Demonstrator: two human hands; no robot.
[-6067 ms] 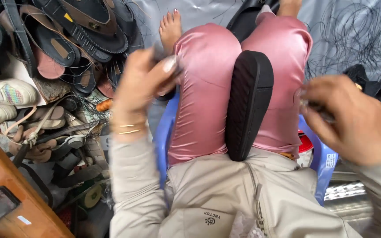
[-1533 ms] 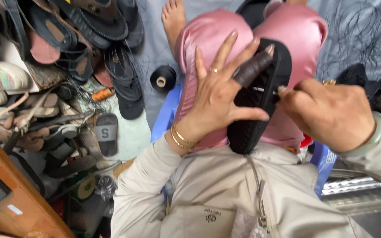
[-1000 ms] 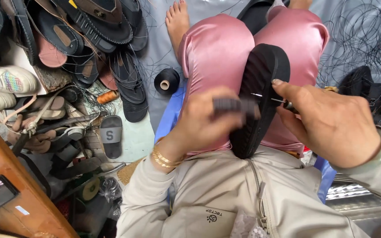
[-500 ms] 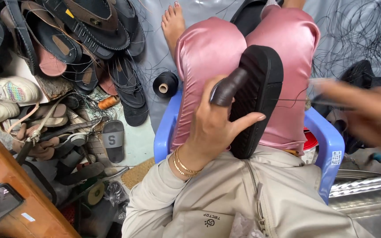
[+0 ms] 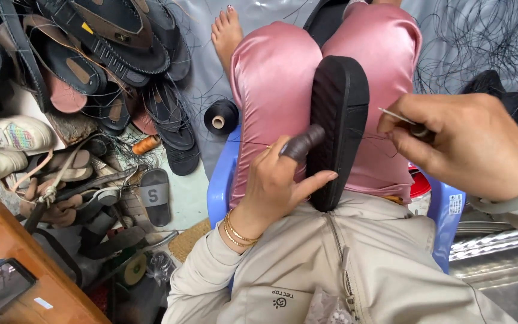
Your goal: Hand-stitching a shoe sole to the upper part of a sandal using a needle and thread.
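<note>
In the head view, a black shoe sole [image 5: 338, 129] is being held upright on the lap, wedged between the pink-clad knees, its toe end pointing away from the body. It is being steadied by the left hand [image 5: 278, 183], whose thumb and fingers are wrapped around its near edge; a dark protective sleeve [image 5: 303, 143] is being worn on the raised forefinger. A needle-like awl [image 5: 398, 117] is being pinched in the closed fingers of the right hand [image 5: 463, 144], just to the right of the sole, and a fine thread [image 5: 250, 143] is being drawn across the sole's edge towards the left.

To stitch well, the sole is best kept clamped firmly by the knees so it is not being twisted while thread is being pulled. The thread is best drawn taut and evenly, and the sleeved finger kept behind the exit point rather than in the awl's path. A black thread spool [image 5: 220, 117] is lying on the floor beside a heap of sandals [image 5: 103, 66], where loose thread could be snagged.
</note>
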